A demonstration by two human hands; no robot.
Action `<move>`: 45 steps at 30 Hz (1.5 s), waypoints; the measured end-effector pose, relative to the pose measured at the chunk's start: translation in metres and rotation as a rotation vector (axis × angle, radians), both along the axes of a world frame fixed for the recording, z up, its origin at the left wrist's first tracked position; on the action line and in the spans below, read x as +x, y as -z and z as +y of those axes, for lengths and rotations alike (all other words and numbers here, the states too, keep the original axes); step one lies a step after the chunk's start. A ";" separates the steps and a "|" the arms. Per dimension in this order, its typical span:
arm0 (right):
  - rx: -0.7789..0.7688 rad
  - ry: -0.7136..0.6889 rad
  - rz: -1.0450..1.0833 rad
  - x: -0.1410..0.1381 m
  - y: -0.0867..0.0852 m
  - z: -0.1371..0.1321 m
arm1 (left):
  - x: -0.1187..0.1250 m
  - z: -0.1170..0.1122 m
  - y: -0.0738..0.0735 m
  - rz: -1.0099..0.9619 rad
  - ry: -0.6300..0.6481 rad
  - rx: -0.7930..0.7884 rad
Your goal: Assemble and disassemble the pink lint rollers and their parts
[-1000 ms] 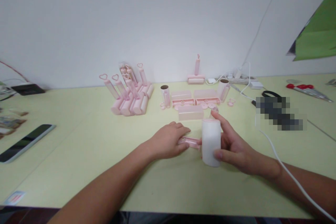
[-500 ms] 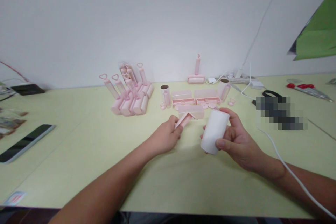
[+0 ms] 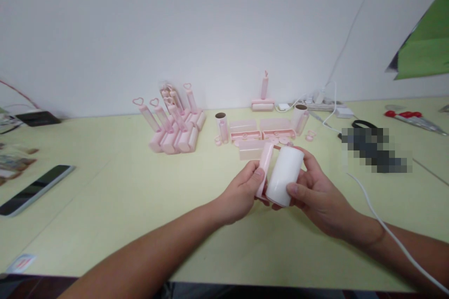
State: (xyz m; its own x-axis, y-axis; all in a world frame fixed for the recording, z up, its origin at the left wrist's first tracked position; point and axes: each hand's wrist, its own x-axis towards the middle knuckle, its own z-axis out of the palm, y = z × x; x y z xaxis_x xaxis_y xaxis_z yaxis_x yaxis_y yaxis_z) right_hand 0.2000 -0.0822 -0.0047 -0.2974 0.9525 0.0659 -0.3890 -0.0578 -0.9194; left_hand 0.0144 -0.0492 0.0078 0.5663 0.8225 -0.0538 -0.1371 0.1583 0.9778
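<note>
Between my hands, a white lint roller refill (image 3: 285, 176) is tilted, with my right hand (image 3: 312, 191) wrapped round its right side and thumb pressed on its front. My left hand (image 3: 243, 191) grips a pink plastic roller frame (image 3: 265, 168), thumb on its outer face. The frame sits along the refill's left side; whether its ends have entered the roll cannot be made out. Just behind lies a translucent pink cover (image 3: 249, 150), partly hidden by the frame. Further back are pink open frames (image 3: 278, 134) and an upright roll (image 3: 220, 128).
Several pink lint rollers with heart-topped handles (image 3: 171, 135) stand at the left. Another roller (image 3: 263, 104) stands by the wall. A phone (image 3: 35, 190) lies far left. A white cable (image 3: 382, 224) crosses my right forearm, and a power strip (image 3: 321, 106) sits at the back.
My left hand has moved right and turned the pink frame upright, bringing it against the white refill. My right hand with the refill has barely moved.
</note>
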 end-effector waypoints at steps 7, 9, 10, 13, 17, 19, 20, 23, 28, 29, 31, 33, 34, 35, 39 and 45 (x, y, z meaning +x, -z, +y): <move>-0.073 0.084 0.089 -0.002 0.002 0.004 | 0.000 0.001 0.002 -0.015 -0.068 -0.124; -0.097 0.099 0.095 -0.002 0.002 0.005 | 0.000 0.001 0.001 -0.013 -0.078 -0.129; -0.104 0.104 0.093 -0.003 0.002 0.005 | 0.000 0.001 0.000 -0.015 -0.078 -0.129; -0.118 0.104 0.079 -0.004 0.001 0.005 | 0.001 -0.001 -0.002 -0.029 -0.067 -0.136; -0.101 0.097 0.039 -0.003 0.003 0.005 | 0.003 -0.004 -0.004 -0.049 -0.054 -0.147; -0.081 0.098 0.018 -0.003 0.004 0.005 | 0.004 -0.005 -0.004 -0.052 -0.048 -0.136; -0.070 0.101 0.010 -0.003 0.004 0.005 | 0.004 -0.005 -0.004 -0.049 -0.049 -0.125; -0.022 0.121 -0.011 -0.002 0.003 0.005 | 0.004 -0.006 -0.003 -0.041 -0.059 -0.092; 0.071 0.119 -0.072 -0.002 0.000 0.001 | 0.002 -0.003 0.004 -0.054 -0.006 -0.049; 0.082 0.106 -0.082 -0.001 0.001 0.000 | 0.002 -0.003 0.006 -0.051 0.001 -0.030; 0.090 0.081 -0.095 0.000 0.003 -0.001 | 0.001 -0.001 0.010 -0.049 0.009 0.021; 0.087 0.082 -0.100 0.002 0.006 -0.002 | 0.002 -0.001 0.012 -0.064 0.027 0.076; 0.085 0.091 -0.100 0.002 0.007 -0.001 | 0.002 -0.001 0.013 -0.080 0.039 0.100; 0.084 0.101 -0.098 0.002 0.008 -0.001 | 0.003 -0.001 0.014 -0.095 0.051 0.123; 0.062 0.129 -0.091 0.001 0.008 0.002 | 0.004 -0.004 0.014 -0.091 0.063 0.265; 0.004 0.058 0.040 -0.003 0.010 0.003 | 0.000 -0.005 0.014 0.036 0.079 0.492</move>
